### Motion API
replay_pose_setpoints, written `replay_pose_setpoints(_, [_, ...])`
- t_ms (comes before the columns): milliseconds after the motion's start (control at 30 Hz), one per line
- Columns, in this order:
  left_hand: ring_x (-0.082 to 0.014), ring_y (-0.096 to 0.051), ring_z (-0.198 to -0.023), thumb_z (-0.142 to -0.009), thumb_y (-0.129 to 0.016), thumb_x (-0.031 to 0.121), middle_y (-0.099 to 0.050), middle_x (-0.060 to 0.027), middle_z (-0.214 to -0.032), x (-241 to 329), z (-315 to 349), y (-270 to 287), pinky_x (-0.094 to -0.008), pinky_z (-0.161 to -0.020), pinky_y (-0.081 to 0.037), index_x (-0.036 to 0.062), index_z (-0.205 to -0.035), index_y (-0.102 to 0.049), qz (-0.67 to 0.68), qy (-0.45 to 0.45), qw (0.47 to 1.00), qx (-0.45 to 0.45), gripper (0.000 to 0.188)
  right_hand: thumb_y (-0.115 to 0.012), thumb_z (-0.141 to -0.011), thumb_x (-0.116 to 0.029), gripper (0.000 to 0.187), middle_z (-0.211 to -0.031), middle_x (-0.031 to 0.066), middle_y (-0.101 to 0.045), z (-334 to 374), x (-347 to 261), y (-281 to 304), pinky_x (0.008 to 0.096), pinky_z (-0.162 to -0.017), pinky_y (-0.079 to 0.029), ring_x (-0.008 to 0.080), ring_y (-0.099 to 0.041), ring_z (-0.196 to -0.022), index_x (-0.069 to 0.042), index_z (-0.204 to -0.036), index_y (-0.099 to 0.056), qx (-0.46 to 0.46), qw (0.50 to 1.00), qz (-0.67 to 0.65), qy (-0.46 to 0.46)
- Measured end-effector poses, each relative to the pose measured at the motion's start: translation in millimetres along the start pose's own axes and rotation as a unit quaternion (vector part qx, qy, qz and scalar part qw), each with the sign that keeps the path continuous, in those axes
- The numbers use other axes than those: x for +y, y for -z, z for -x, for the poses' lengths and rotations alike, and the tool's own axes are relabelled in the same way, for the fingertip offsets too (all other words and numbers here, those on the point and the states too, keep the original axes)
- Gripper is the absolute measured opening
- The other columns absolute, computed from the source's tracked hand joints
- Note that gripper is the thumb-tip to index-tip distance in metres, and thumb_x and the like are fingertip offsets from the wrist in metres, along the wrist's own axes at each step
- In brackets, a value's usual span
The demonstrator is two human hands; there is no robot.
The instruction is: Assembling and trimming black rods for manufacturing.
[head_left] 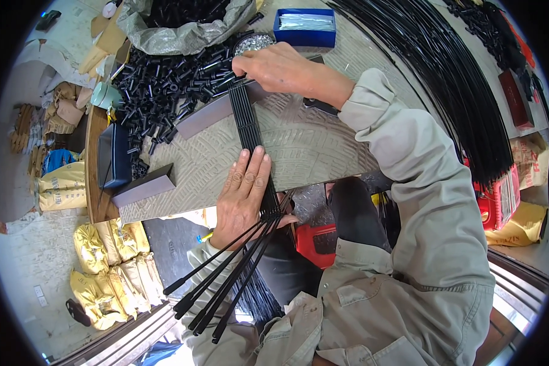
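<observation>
A row of thin black rods [245, 116] lies side by side on the table, running toward me past its front edge. My left hand [243, 198] presses straight fingers on the rods, with its thumb under them, so they are held between. Below that hand the rods fan out, ending in thicker black tips [189, 302]. At the rods' far ends my right hand [277, 68] is closed, its fingertips pinching a small black piece partly hidden by the fingers. Beside it lies a heap of short black flanged tubes [165, 91].
A grey sack [186, 38] of black parts and a blue box [305, 38] stand at the back. Metal bars [143, 186] lie on the patterned tabletop [314, 143]. Long black rods [457, 67] cover the right side. A blue open box [114, 155] is at the left edge.
</observation>
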State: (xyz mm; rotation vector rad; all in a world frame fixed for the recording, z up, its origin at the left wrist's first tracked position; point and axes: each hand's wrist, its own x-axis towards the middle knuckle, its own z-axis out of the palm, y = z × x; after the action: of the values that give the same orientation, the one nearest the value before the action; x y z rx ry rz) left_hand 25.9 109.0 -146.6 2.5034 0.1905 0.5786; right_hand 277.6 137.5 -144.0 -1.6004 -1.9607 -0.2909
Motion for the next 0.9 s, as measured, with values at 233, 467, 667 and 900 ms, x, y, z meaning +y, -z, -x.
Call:
replay_pose_setpoints(233, [-0.0377, -0.031, -0.125, -0.070, -0.066, 0.045, -0.036, -0.0206, -0.133, 0, 2, 3, -0.0461, -0.099, -0.030, -0.0037, -0.127, -0.038, -0.172, -0.018, 0.982, -0.081, 0.080, -0.049, -0.076, -0.005, 0.016, -0.085, 0.0067, -0.059, -1, 2, -2, 0.0371, -0.055, -0.046, 0.0272, -0.060, -0.072, -0.009, -0.091, -0.051, 0.012, 0.991, 0.112, 0.079])
replay_pose_setpoints(467, [-0.0372, -0.031, -0.125, -0.069, -0.066, 0.045, -0.036, -0.0204, -0.133, -2, 4, -2, -0.0462, -0.099, -0.030, -0.0034, -0.127, -0.039, -0.151, -0.016, 0.987, -0.055, 0.080, -0.052, -0.074, -0.009, 0.005, -0.079, 0.0057, -0.056, 9, 20, 21, 0.0381, -0.057, -0.045, 0.0278, -0.058, -0.071, -0.009, -0.079, -0.054, -0.084, 0.996, 0.017, -0.033])
replay_pose_setpoints(667, [-0.0357, -0.031, -0.126, -0.058, -0.071, 0.055, -0.036, -0.0197, -0.133, -1, 5, -1, -0.0451, -0.101, -0.027, -0.0037, -0.127, -0.038, -0.199, -0.016, 0.978, -0.066, 0.097, -0.053, -0.073, -0.010, 0.005, -0.076, 0.0071, -0.054, 6, 16, 30, 0.0393, -0.060, -0.043, 0.0282, -0.056, -0.076, -0.007, -0.069, -0.055, -0.110, 0.991, 0.049, -0.053])
replay_pose_setpoints(900, [-0.0359, -0.032, -0.126, -0.061, -0.068, 0.054, -0.036, -0.0196, -0.133, 2, 4, -2, -0.0449, -0.100, -0.029, -0.0035, -0.127, -0.038, -0.179, -0.010, 0.982, -0.061, 0.092, -0.055, -0.066, -0.006, 0.003, -0.063, 0.0130, -0.057, 15, 21, 25, 0.0404, -0.050, -0.042, 0.0325, -0.057, -0.062, -0.005, -0.063, -0.056, -0.031, 0.999, 0.024, 0.000])
